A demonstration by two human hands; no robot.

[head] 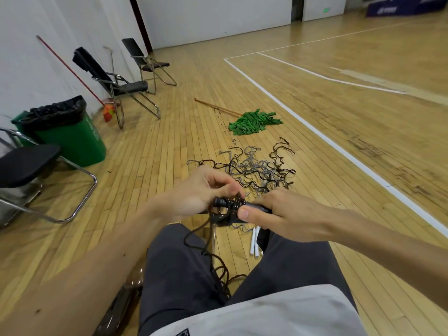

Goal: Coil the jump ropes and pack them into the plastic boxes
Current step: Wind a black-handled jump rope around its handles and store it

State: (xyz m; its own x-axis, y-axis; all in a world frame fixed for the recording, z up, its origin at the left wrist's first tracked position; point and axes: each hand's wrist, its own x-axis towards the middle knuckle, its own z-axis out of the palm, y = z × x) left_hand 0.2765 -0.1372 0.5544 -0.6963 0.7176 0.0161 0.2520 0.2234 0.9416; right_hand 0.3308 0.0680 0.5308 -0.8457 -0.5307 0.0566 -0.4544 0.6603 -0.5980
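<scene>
Two hands busy: my right hand (278,212) grips the black handles (231,204), my left hand (201,187) pinches the dark rope (194,235) at their left end.

Green bin (80,139): white marks are printed down one side, possibly characters; they are too blurred to be read.
Blue board (402,6): white lettering is carried along its face at the far end of the hall; no word can be made out.
Green sign (326,9): a small lit panel is mounted on the white wall (315,3); its content is not legible.
White shirt (266,316): a dark emblem at the hem is cut off by the frame edge.
Readable text: none.
</scene>
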